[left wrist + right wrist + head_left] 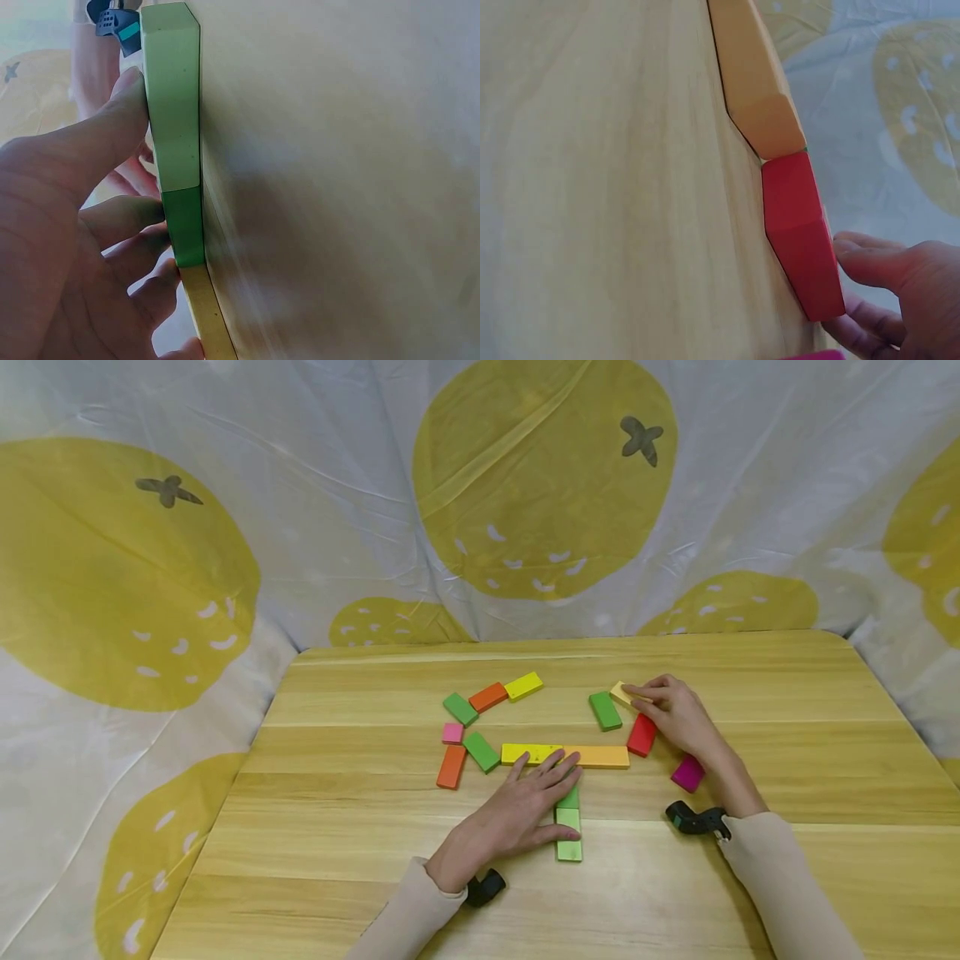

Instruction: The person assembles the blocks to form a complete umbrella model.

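Note:
My left hand (521, 810) lies with spread fingers over a line of flat blocks, touching them from above. Its fingertips reach the yellow block (525, 753) and the orange block (606, 757); under and beside it are a green block (569, 798) and a light green block (174, 112), laid end to end. At the right, my right hand (678, 714) pinches a pale yellow block (619, 695) between thumb and fingers. That block touches or nearly touches a green block (604, 711). A red block (799, 232) sits just below the right hand; the pale yellow one is hidden in the right wrist view.
At the left, an orange-red block (451, 767), a pink block (452, 732) and several green, orange and yellow blocks form a curve. A magenta block (687, 773) lies near the right wrist. The wooden table (337, 827) meets a lemon-patterned cloth (337, 527) behind.

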A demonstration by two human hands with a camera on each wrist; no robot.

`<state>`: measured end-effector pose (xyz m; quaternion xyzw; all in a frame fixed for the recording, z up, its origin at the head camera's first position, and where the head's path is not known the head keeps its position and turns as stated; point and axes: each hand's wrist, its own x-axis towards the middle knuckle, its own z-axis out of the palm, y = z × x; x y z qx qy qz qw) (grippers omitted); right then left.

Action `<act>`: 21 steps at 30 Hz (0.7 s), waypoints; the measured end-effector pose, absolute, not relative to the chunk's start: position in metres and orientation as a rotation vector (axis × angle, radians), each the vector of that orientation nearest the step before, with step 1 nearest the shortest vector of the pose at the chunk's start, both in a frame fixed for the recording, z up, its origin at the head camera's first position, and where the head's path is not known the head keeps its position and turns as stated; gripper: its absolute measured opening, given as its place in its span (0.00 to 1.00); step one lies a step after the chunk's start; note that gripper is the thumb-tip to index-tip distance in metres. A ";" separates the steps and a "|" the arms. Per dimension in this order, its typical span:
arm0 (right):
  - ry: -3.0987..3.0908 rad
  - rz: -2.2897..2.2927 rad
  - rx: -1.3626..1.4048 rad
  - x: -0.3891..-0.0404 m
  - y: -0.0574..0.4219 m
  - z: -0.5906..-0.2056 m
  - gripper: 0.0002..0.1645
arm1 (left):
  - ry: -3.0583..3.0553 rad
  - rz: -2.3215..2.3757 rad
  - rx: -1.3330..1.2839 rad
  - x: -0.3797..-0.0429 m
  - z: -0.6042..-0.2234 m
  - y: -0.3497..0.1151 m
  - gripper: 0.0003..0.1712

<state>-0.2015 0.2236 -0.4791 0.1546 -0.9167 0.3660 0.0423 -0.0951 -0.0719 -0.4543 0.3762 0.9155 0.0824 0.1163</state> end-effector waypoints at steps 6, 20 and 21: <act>-2.826 1.138 0.434 -0.201 0.230 -0.478 0.19 | 2.679 0.246 1.107 -0.095 -0.454 -0.072 0.49; -2.841 1.161 0.437 -0.200 0.232 -0.477 0.20 | 2.674 0.248 1.099 -0.095 -0.454 -0.072 0.49; -2.840 1.159 0.440 -0.199 0.232 -0.477 0.20 | 2.673 0.248 1.098 -0.095 -0.454 -0.072 0.49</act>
